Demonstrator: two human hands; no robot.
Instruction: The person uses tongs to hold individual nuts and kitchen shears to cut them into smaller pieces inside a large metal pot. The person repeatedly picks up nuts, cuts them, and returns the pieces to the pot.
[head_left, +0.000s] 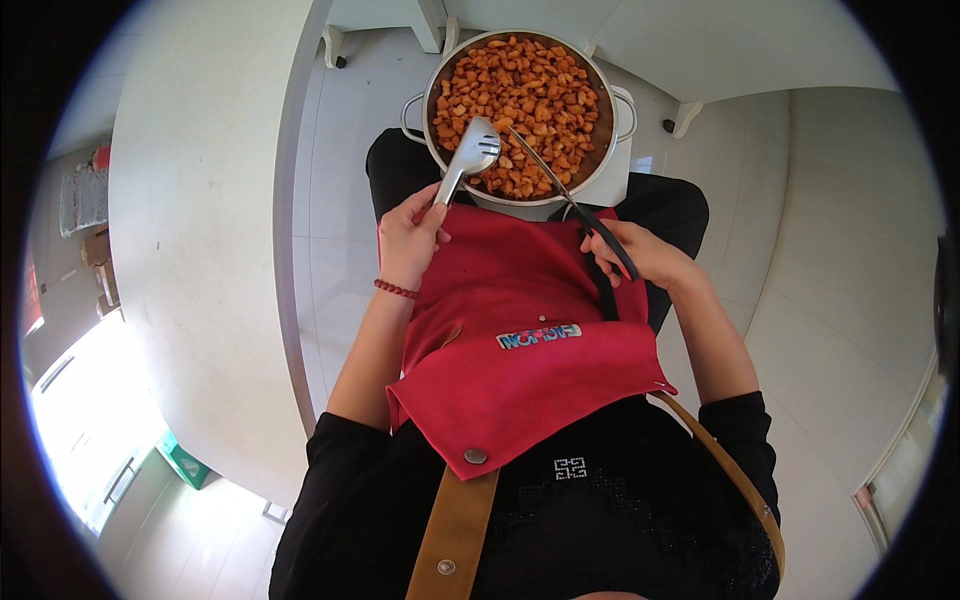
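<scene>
My left hand (412, 234) grips the handle of metal serving tongs (474, 146), whose slotted head is over the near left part of a wide steel pan (429, 112). In my right hand (637, 251) are kitchen scissors (606, 234) with black and red handles. Their blades reach over the pan, tips close to the tongs' head. An orange food piece (503, 124) shows between the two tool ends; whether the tongs pinch it, I cannot tell. Small orange-brown food chunks (536, 94), possibly meat, fill the pan. Its two loop handles stick out left and right.
The pan stands on a white stool or board (621, 161) between my knees. A pale panel (202, 187) rises on my left; white furniture on castered feet (684, 120) stands ahead. A red apron (517, 262) covers my lap. Cardboard boxes (96, 247) lie far left.
</scene>
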